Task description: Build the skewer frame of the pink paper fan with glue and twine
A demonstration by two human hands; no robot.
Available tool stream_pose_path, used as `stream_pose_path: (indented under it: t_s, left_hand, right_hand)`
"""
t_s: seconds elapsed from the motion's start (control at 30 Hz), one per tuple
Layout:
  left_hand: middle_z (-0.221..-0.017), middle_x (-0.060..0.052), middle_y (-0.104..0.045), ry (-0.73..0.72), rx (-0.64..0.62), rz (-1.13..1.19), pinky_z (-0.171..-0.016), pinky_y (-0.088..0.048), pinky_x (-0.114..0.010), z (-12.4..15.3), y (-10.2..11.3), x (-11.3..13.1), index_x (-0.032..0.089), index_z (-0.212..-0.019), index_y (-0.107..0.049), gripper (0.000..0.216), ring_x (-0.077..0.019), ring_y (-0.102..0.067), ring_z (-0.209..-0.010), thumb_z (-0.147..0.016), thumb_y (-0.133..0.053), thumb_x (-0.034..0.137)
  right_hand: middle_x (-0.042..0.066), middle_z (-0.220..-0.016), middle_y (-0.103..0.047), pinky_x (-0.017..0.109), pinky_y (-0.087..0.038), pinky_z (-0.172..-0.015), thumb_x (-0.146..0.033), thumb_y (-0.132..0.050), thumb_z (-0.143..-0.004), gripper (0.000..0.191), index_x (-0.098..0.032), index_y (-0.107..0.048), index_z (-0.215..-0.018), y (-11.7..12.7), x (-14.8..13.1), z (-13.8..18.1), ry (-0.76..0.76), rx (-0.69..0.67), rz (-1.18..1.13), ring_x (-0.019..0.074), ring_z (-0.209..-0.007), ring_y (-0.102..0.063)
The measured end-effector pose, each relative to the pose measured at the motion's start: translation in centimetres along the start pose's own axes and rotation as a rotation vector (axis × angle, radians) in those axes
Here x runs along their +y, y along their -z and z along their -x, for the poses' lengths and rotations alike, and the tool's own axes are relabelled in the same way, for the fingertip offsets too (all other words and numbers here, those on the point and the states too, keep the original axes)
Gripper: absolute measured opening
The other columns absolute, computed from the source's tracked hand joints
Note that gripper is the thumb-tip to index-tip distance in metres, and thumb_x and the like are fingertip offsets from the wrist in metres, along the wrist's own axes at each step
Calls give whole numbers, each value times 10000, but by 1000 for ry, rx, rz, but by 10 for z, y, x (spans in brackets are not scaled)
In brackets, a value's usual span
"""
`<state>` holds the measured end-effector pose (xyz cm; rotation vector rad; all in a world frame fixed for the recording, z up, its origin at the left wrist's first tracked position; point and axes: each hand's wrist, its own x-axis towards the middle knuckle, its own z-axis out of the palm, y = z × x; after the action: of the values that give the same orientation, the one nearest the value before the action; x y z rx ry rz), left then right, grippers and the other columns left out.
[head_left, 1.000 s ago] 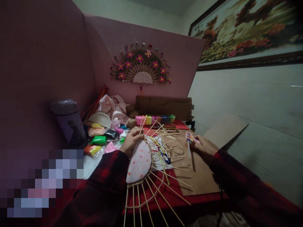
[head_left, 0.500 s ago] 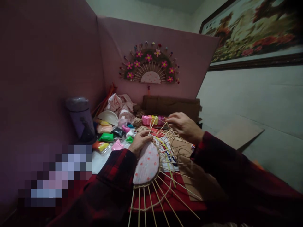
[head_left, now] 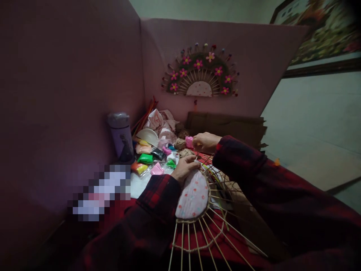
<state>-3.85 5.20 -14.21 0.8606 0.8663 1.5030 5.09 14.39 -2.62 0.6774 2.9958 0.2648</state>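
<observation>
A half-round fan frame (head_left: 193, 197), covered in pale cloth with red dots, has thin wooden sticks (head_left: 189, 241) radiating from its curved edge. Twine (head_left: 207, 246) is woven across the lower sticks in an arc. My left hand (head_left: 184, 167) grips the frame's far end, fingers closed around the stick bases there. Just above and to the right, my right hand (head_left: 207, 142) is closed in a pinch on twine, whose strands hang loosely below it; the fingertips are partly hidden.
Packets of coloured clay (head_left: 145, 159) lie to the left, beside a purple tumbler (head_left: 121, 135). Balls of twine (head_left: 179, 143) and cloth (head_left: 156, 118) sit behind. A finished flowered fan (head_left: 199, 71) hangs on the pink panel (head_left: 254, 64). Cardboard (head_left: 225, 126) leans below it.
My right hand has moved closer to my left hand, its forearm now reaching across the upper sticks. The view has turned left, shifting everything rightward. My left hand keeps its hold on the frame.
</observation>
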Motion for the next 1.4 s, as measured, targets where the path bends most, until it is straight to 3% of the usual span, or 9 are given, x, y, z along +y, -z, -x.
stream_pose_path:
  t_s: [0.2,0.3,0.47,0.7,0.87,1.07,1.23,1.33,1.4]
  left_hand:
    - [-606,-14,-645,-4,-11,10,-573,-415,-243,4,-4,3,116,-792,-664,341,-116,-570,-538,-477,-763,201]
    - [-591,-9,-642,-2,-6,9,-579,-413,-244,7,-6,7,114,-795,-662,330,-117,-570,-536,-487,-753,192]
    - [-592,-2,-639,11,2,-4,-579,-400,-235,10,-9,13,105,-840,-664,342,-100,-548,-525,-503,-716,133]
    - [-581,-7,-637,23,3,-12,-597,-405,-254,12,-10,14,103,-845,-663,344,-116,-554,-530,-505,-709,122]
    - [-574,-8,-634,36,2,-3,-593,-413,-256,13,-10,14,113,-811,-655,332,-116,-559,-519,-495,-747,154]
    - [-587,-9,-647,26,5,-4,-591,-419,-245,11,-9,14,115,-796,-653,322,-117,-579,-542,-490,-747,149]
    - [-588,-6,-649,31,-3,-4,-586,-423,-245,10,-8,13,116,-811,-648,336,-118,-585,-540,-490,-742,146]
    - [-588,-4,-647,35,-1,2,-583,-423,-246,10,-7,11,118,-838,-640,364,-120,-587,-539,-491,-745,152]
    - [-583,-1,-639,35,3,8,-584,-425,-247,9,-7,10,118,-847,-635,379,-124,-591,-544,-487,-750,152]
  right_hand:
    - [14,-881,-685,215,-380,-621,-115,-554,-680,262,-231,-708,-858,7,6,-4,-118,-179,-84,162,-796,-605]
    - [22,-867,-675,198,-365,-594,-85,-545,-653,270,-204,-701,-838,8,6,-5,-146,-198,-74,148,-767,-595]
    - [34,-818,-655,211,-338,-583,-149,-548,-684,159,-176,-660,-794,9,-6,6,-19,-30,-43,134,-698,-555]
    - [34,-790,-662,256,-262,-554,-215,-548,-721,121,-226,-650,-784,9,-15,26,45,78,203,156,-690,-558]
    - [12,-789,-682,258,-278,-579,-238,-529,-735,144,-246,-669,-772,14,6,27,-46,106,217,150,-693,-566]
    - [23,-820,-693,293,-304,-705,-194,-527,-703,152,-216,-660,-774,19,36,28,-203,283,292,148,-702,-569]
    - [43,-734,-693,295,-306,-648,-227,-552,-696,135,-228,-673,-756,13,51,35,-310,203,345,176,-678,-579]
    - [35,-752,-701,279,-323,-604,-284,-505,-762,190,-242,-681,-821,8,58,36,-378,228,130,174,-672,-586]
    - [29,-770,-705,262,-340,-573,-326,-451,-811,248,-239,-676,-869,6,61,34,-438,327,-78,166,-677,-593]
